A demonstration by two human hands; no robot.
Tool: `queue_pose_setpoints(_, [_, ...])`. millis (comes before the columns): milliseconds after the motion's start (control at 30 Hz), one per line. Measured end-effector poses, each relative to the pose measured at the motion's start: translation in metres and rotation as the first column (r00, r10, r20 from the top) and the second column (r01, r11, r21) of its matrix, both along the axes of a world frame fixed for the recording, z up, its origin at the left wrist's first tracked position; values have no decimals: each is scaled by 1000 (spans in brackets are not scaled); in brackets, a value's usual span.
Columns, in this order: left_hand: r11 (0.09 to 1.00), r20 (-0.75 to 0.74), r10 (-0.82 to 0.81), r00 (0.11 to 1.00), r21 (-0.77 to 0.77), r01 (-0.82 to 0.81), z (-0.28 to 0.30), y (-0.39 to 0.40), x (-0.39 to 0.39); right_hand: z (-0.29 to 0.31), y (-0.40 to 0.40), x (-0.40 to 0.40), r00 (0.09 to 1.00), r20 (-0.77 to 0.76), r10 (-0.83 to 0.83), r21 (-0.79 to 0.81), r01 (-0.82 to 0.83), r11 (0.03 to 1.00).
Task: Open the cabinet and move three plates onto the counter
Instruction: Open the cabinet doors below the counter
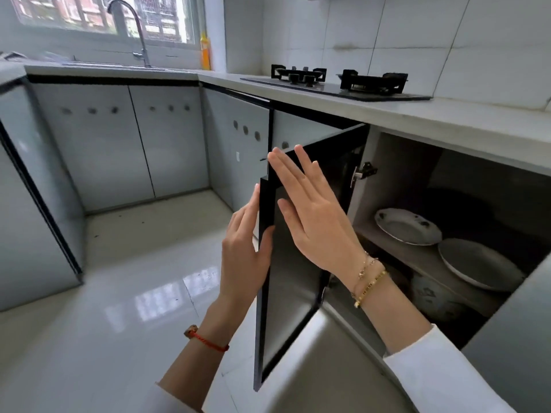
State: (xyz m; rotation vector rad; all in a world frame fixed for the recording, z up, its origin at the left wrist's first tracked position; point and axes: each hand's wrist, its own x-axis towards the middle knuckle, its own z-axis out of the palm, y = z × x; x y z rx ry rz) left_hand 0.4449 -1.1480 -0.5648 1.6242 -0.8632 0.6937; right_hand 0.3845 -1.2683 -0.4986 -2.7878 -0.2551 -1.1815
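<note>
The cabinet door [286, 293] under the counter [447, 120] stands swung wide, its dark inner face toward me. My left hand [244, 257] grips the door's free edge, thumb on the inner face and fingers behind. My right hand [310, 216] lies flat on the inner face with its fingers spread, holding nothing. On the cabinet's shelf lies a white patterned plate [407, 226], and beside it to the right a plain white plate [477, 263]. A patterned bowl or pot [432, 296] sits below the shelf, partly hidden.
A black gas hob [337, 84] sits on the counter above the cabinet. A sink with a tall faucet [134, 28] is at the back left, with an orange bottle [205, 49] by the window. Closed grey cabinet doors line the corner. The tiled floor is glossy.
</note>
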Motion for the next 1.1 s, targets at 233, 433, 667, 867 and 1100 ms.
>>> queue_pose_setpoints(233, [997, -53, 82, 995, 10, -82, 5, 9, 50, 7, 16, 52, 998, -34, -44, -80, 41, 996])
queue_pose_setpoints(433, [992, -103, 113, 988, 65, -107, 12, 15, 90, 12, 23, 93, 991, -73, -110, -150, 98, 984])
queue_pose_setpoints(667, [979, -127, 183, 975, 119, -168, 13, 13, 120, 15, 25, 124, 990, -102, -99, -128, 86, 988])
queue_pose_setpoints(867, [976, -125, 190, 974, 131, -173, 12, 13, 126, 12, 26, 133, 991, -116, -65, -79, 56, 995])
queue_pose_setpoints(1100, [978, -140, 187, 972, 118, -171, 11, 11, 112, 13, 26, 120, 993, -104, -47, -52, 42, 998])
